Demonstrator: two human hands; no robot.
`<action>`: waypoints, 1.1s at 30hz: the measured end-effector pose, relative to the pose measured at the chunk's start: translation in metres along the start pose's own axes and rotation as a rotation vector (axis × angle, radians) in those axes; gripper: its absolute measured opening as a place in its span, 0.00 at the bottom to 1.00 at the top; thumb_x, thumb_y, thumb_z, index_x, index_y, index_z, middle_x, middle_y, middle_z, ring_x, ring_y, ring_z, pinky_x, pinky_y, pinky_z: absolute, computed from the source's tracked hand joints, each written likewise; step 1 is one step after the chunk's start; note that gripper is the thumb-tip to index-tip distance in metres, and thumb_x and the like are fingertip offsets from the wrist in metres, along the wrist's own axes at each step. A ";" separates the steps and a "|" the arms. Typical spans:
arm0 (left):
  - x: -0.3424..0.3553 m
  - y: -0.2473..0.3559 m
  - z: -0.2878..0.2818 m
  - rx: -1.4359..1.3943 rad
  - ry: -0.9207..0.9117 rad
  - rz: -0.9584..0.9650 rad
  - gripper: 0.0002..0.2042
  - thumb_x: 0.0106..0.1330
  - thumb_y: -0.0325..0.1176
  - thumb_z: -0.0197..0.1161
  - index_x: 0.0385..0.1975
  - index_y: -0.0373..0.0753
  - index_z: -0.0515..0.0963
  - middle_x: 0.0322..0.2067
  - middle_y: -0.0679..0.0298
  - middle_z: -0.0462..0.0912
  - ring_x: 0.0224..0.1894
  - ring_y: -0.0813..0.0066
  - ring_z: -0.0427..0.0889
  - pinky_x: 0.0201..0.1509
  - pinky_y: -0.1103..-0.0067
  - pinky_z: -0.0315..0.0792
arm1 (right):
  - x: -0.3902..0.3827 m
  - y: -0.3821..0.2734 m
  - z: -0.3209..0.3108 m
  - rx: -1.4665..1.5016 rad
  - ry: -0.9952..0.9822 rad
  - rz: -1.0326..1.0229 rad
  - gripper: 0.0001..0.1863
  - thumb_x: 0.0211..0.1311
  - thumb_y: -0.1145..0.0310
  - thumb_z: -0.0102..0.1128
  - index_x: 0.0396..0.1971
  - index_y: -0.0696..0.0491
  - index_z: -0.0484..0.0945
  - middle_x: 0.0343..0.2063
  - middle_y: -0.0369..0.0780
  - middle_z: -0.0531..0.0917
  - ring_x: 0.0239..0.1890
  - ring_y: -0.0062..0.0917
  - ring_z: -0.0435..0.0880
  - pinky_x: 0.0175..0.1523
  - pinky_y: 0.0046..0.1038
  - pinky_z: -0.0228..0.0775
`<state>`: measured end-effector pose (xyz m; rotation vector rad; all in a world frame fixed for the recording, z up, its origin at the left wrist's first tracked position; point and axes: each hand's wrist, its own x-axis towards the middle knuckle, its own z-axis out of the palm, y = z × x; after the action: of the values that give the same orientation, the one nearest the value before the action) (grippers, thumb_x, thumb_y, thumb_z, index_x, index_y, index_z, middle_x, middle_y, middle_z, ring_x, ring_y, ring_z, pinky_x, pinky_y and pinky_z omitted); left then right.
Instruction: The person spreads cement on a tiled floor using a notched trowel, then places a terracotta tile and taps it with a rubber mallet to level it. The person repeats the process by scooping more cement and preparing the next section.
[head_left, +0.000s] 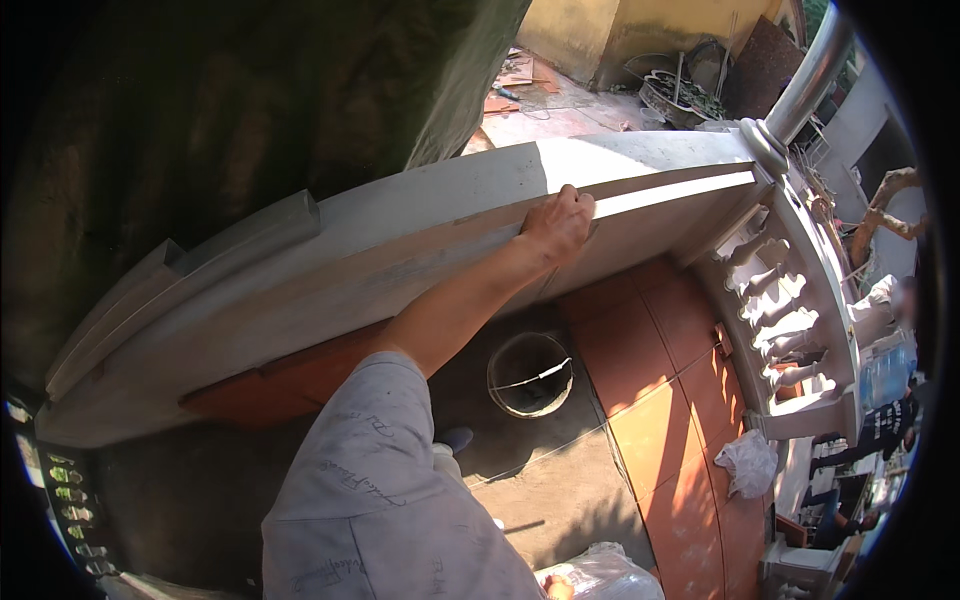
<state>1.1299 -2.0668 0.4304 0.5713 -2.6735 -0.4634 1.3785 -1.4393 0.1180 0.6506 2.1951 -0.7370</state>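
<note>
My left arm, in a grey sleeve with dark script, reaches up to a low grey wall [440,185]. My left hand [560,228] is closed over the raised edge of its ledge [670,193], where a strip is brightly sunlit; whether anything small lies under the fingers is hidden. At the bottom edge, only part of my right hand [558,588] shows. Its fingers are curled against a clear plastic bag [610,575], apparently gripping it. Below my left forearm, a round bucket [530,375] with a wire handle stands on the dark ground.
Large red-orange tiles [640,350] cover the floor at right, with a crumpled white plastic bag [748,462] on them. A balustrade [785,310] and metal pole [812,80] stand beyond. A basin with plants [682,97] lies past the wall. People [885,425] are at far right.
</note>
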 end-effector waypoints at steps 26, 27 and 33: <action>0.195 -0.157 0.155 0.276 0.051 0.001 0.12 0.68 0.38 0.56 0.44 0.41 0.80 0.46 0.55 0.82 0.49 0.55 0.80 0.52 0.62 0.75 | -0.177 0.016 0.076 0.126 0.071 0.324 0.12 0.54 0.61 0.59 0.27 0.55 0.83 0.20 0.37 0.83 0.22 0.22 0.80 0.28 0.28 0.71; 0.188 -0.152 0.153 0.271 0.061 -0.008 0.14 0.68 0.39 0.57 0.50 0.43 0.78 0.51 0.56 0.79 0.54 0.58 0.78 0.57 0.63 0.72 | -0.176 0.018 0.077 0.219 0.071 0.310 0.13 0.54 0.61 0.60 0.29 0.56 0.83 0.21 0.38 0.84 0.23 0.24 0.81 0.31 0.28 0.73; 0.115 -0.105 0.146 0.171 0.367 0.410 0.17 0.65 0.36 0.62 0.52 0.41 0.77 0.53 0.54 0.76 0.56 0.56 0.75 0.59 0.66 0.70 | -0.187 0.003 0.082 0.320 -0.068 0.157 0.16 0.56 0.60 0.67 0.37 0.57 0.82 0.32 0.41 0.85 0.35 0.21 0.83 0.40 0.24 0.74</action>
<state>1.0056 -2.1741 0.2942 0.1228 -2.3944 -0.0095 1.5334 -1.5344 0.2110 0.9319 1.9551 -1.0219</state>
